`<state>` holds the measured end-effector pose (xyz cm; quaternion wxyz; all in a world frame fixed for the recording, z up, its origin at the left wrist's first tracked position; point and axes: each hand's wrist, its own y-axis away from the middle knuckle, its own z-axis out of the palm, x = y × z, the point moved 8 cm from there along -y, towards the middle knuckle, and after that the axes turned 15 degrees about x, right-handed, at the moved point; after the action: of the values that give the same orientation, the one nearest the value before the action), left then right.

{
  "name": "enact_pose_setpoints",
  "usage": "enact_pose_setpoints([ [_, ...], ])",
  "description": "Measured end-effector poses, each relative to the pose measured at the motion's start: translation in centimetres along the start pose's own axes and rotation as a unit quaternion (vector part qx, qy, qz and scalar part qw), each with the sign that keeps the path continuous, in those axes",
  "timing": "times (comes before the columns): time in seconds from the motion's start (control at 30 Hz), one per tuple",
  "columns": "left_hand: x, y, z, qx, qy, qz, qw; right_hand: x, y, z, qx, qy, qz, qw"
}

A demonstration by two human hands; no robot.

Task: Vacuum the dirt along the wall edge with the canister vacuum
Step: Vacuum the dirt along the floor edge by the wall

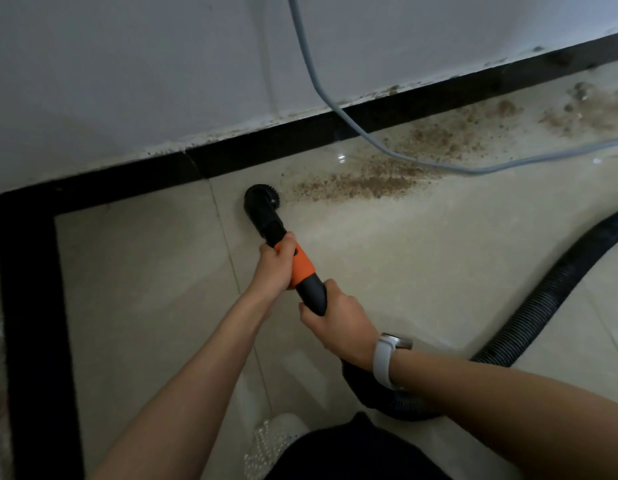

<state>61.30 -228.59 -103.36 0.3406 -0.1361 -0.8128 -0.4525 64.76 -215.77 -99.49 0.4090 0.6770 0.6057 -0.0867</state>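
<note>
Nearest us: a dark-clothed knee and a white shoe point(283, 427) with beaded trim on the pale floor tile point(144, 271).

We see the right hand point(338, 327), white watch point(383, 362) on its wrist, fingers curled round the black rear end of the vacuum wand point(302, 268). Behind it the black ribbed hose point(543, 306) loops under the forearm and runs off to the right edge.

Left hand point(274, 266) further up, fingers wrapped tight round the wand's orange collar, thumb on top.

Round black dusting brush point(262, 200) at the wand's tip, tilted onto the tile, just beside the left end of the brown dirt point(363, 185). The dirt trails rightward in scattered patches along the black skirting point(300, 133), thicker toward the far right.

Grey power cord point(335, 105) hangs down the white wall point(162, 64), crosses the skirting and lies over the dirt.

Canister itself out of view.
</note>
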Motion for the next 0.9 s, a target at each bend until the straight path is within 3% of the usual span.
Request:
enact_pose_setpoints([
  [0.2,0.0,2.8,2.4,0.029,0.023,-0.057,0.998,2.7,-1.2,-2.2,-0.029,0.002,-0.045,0.999],
  [0.47,1.4,5.7,3.4,0.137,0.011,-0.088,0.987,3.3,-3.1,-3.9,-0.126,-0.008,-0.113,0.986],
  [0.67,-0.1,9.2,5.2,0.139,0.025,-0.116,0.983,5.7,-1.2,-6.1,-0.184,-0.001,-0.116,0.976],
  [0.9,-2.5,8.7,6.2,0.157,0.076,-0.084,0.981,7.6,-1.3,-6.3,-0.18,0.007,-0.138,0.974],
])
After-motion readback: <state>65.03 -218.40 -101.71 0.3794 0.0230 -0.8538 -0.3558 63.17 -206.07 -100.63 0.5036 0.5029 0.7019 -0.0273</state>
